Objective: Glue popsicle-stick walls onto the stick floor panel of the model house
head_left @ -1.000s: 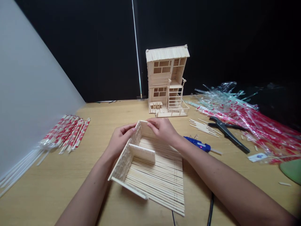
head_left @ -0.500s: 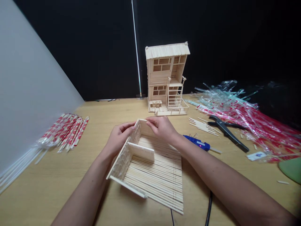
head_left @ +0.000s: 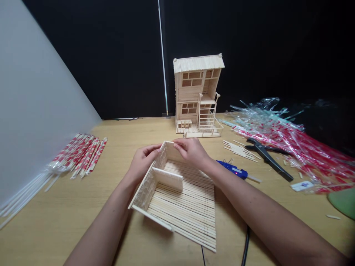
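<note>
Left hand [head_left: 142,162] and right hand [head_left: 193,152] grip the stick model [head_left: 185,208], which lies toward 6 o'clock, long wall [head_left: 144,193] aligned 1-to-7

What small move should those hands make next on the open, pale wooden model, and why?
Perhaps a gentle squeeze at the far corner of the pale wooden stick model: the left hand holds its brick-textured pale wall, the right hand pinches the adjoining smooth pale wall, and the blue plastic glue gun shows a lit red light, so that joint may need setting.
</note>
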`<action>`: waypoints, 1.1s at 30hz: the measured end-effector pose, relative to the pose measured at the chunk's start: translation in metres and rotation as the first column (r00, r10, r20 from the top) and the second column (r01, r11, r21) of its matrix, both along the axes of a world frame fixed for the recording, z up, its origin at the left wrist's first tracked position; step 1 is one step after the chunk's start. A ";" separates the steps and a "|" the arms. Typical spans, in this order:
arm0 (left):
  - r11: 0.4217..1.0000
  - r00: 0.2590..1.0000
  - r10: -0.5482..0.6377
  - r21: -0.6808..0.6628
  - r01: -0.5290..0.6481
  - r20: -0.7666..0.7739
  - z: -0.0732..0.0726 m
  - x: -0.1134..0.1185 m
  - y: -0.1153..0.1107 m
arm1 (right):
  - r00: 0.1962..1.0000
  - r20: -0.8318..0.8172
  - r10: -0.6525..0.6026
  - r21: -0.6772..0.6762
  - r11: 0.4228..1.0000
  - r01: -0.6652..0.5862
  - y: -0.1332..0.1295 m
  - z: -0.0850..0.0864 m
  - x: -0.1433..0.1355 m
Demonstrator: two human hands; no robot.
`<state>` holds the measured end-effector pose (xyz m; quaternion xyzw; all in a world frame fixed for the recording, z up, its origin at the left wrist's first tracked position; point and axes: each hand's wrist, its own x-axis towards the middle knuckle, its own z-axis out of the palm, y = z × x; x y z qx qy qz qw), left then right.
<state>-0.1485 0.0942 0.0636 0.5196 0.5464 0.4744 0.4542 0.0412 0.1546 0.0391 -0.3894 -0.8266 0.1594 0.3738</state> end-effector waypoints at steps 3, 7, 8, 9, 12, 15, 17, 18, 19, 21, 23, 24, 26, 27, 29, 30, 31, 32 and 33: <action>1.000 1.000 -0.006 -0.013 0.006 0.020 -0.003 -0.003 0.001 | 1.000 0.013 0.006 -0.023 1.000 -0.006 0.000 0.002 0.000; 0.998 0.995 -0.061 -0.013 0.062 0.080 -0.008 -0.008 0.001 | 0.999 -0.004 0.037 -0.119 0.992 -0.037 0.001 0.008 0.002; 0.997 0.993 -0.070 -0.009 0.071 0.091 -0.009 -0.009 0.000 | 0.998 -0.035 0.050 -0.166 0.985 -0.055 0.001 0.009 0.004; 0.997 0.992 -0.074 -0.006 0.075 0.101 -0.009 -0.009 0.000 | 0.995 -0.079 0.066 -0.224 0.971 -0.082 0.002 0.011 0.005; 0.998 0.990 -0.063 -0.021 0.067 0.127 -0.008 -0.008 -0.003 | 0.977 -0.192 0.092 -0.380 0.911 -0.161 0.005 0.012 0.011; 0.994 0.982 -0.076 -0.060 0.087 0.171 -0.009 -0.005 -0.005 | 0.995 -0.076 0.067 -0.404 0.910 -0.092 0.006 0.010 0.016; 0.989 0.976 -0.112 -0.073 0.127 0.189 -0.010 -0.005 -0.006 | 0.999 0.036 0.007 -0.364 0.932 0.007 0.004 0.007 0.016; 0.987 0.974 -0.128 -0.075 0.145 0.189 -0.011 -0.005 -0.007 | 0.998 0.066 -0.023 -0.345 0.937 0.044 0.003 0.006 0.015; 0.985 0.973 -0.139 -0.076 0.155 0.185 -0.012 -0.005 -0.007 | 0.996 0.079 -0.047 -0.331 0.941 0.071 0.002 0.005 0.014; 0.985 0.974 -0.146 -0.071 0.160 0.171 -0.013 -0.006 -0.007 | 0.995 0.080 -0.065 -0.313 0.946 0.087 0.000 0.004 0.012; 0.985 0.976 -0.151 -0.064 0.163 0.157 -0.013 -0.007 -0.007 | 0.994 0.082 -0.065 -0.303 0.949 0.087 0.000 0.004 0.010; 0.984 0.976 -0.158 -0.063 0.169 0.149 -0.013 -0.007 -0.007 | 0.995 0.082 -0.063 -0.299 0.950 0.085 0.000 0.004 0.010; 0.982 0.976 -0.170 -0.064 0.180 0.134 -0.012 -0.007 -0.006 | 0.995 0.083 -0.058 -0.291 0.953 0.080 0.000 0.004 0.011; 0.981 0.976 -0.174 -0.067 0.184 0.127 -0.012 -0.007 -0.006 | 0.995 0.084 -0.056 -0.288 0.954 0.078 0.001 0.004 0.011; 0.981 0.979 -0.172 -0.071 0.180 0.110 -0.011 -0.008 -0.005 | 0.995 0.085 -0.050 -0.282 0.957 0.072 0.002 0.004 0.011; 0.982 0.981 -0.169 -0.074 0.176 0.095 -0.010 -0.008 -0.005 | 0.995 0.087 -0.047 -0.280 0.958 0.069 0.002 0.003 0.011; 0.982 0.983 -0.164 -0.078 0.170 0.076 -0.009 -0.008 -0.004 | 0.995 0.087 -0.043 -0.279 0.958 0.066 0.002 0.003 0.011; 0.984 0.986 -0.158 -0.079 0.162 0.051 -0.008 -0.008 -0.004 | 0.995 0.089 -0.040 -0.278 0.958 0.063 0.003 0.002 0.011; 0.986 0.989 -0.148 -0.077 0.149 0.019 -0.007 -0.007 -0.004 | 0.995 0.090 -0.037 -0.279 0.958 0.061 0.003 0.002 0.011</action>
